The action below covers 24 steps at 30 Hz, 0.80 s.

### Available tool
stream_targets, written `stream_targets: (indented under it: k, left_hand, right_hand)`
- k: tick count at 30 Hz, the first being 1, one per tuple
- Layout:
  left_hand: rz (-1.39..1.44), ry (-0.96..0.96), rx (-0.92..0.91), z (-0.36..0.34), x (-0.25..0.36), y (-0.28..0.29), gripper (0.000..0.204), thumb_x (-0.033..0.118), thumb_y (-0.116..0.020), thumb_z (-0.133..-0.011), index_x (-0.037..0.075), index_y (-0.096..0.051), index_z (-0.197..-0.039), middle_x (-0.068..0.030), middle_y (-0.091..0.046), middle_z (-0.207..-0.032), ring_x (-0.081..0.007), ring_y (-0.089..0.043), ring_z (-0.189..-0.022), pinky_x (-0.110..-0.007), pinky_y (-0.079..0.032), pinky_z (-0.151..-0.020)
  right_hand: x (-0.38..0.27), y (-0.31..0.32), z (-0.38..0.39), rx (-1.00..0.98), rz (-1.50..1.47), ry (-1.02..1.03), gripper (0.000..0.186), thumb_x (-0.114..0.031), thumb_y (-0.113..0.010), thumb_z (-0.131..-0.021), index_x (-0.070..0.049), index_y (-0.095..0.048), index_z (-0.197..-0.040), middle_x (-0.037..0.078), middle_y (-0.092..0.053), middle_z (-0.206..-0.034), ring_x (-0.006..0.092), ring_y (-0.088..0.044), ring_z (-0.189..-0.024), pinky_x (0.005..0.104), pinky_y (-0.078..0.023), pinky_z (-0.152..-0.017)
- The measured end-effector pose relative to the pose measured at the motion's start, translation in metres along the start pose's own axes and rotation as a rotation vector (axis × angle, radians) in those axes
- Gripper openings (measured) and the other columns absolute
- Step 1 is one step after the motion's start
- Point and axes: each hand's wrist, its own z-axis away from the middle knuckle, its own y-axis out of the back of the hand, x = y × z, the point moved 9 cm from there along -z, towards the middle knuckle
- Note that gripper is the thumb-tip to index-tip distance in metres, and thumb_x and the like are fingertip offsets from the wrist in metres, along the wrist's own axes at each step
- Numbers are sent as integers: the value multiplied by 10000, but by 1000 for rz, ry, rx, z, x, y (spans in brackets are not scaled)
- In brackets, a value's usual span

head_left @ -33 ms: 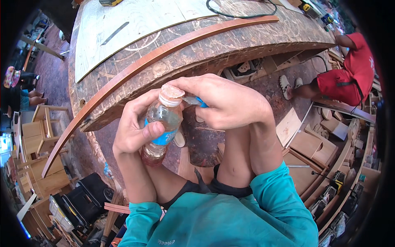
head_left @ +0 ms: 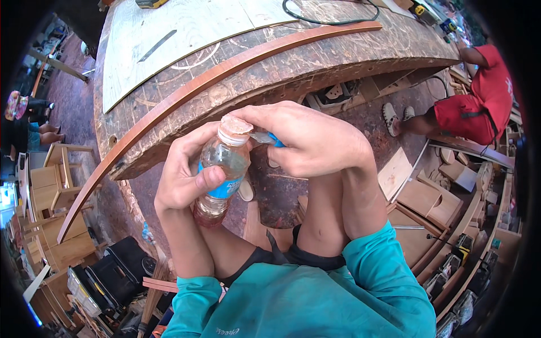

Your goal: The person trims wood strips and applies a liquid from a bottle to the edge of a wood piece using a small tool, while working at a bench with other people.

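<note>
A clear plastic bottle (head_left: 224, 160) with a blue label (head_left: 227, 188) and a reddish base stands slightly tilted above my lap. My left hand (head_left: 183, 172) wraps round it from the left, its thumb across the front near the label. A rough pinkish-brown top (head_left: 236, 124) sits over the white neck ring. My right hand (head_left: 318, 138) is beside the bottle's neck, fingers curled in, its index finger reaching to the top. A small blue and clear piece (head_left: 275, 140) shows in its grip; most of it is hidden, so its kind is unclear.
Before me is a worn workbench (head_left: 315, 53), bearing a long curved wooden strip (head_left: 225, 69), a pale board (head_left: 186, 34) and a dark cable (head_left: 332, 22). A person in red (head_left: 470, 104) stands at the right. Wooden offcuts (head_left: 431, 205) lie right; a black case (head_left: 121, 270) is lower left.
</note>
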Motion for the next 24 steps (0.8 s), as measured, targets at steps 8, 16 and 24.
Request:
stream_targets:
  k: [8,16,24]
  left_hand:
    - [-193,-45,28,-4,-4,5,865,542,-733,-750,-122,-501,-1253,-175,-637,-1051,-209,-647,-912,-313,-507,-840]
    - [116,19,33,-12,-13,-4,773,486,-702,-809,-104,-503,-1267,-176,-621,-1100,-224,-635,-969,-342,-494,-872]
    - [808,-137,-152,-15,-8,-14,867,530,-606,-866,-170,-369,-1319,-260,-581,-1067,-306,-641,-855,-363,-532,-742]
  right_hand:
    - [19,-1,4,-54,203,-203,452,25,-541,-692,75,-547,-1141,280,-632,-973,446,-594,-982,476,-486,-804]
    - [28,14,6,155,325,-272,340,-9,-564,-730,72,-575,-1061,276,-638,-883,448,-609,-917,496,-485,-762]
    - [11,43,8,526,365,-201,276,-40,-543,-803,43,-597,-1061,223,-653,-816,396,-646,-800,444,-505,-729]
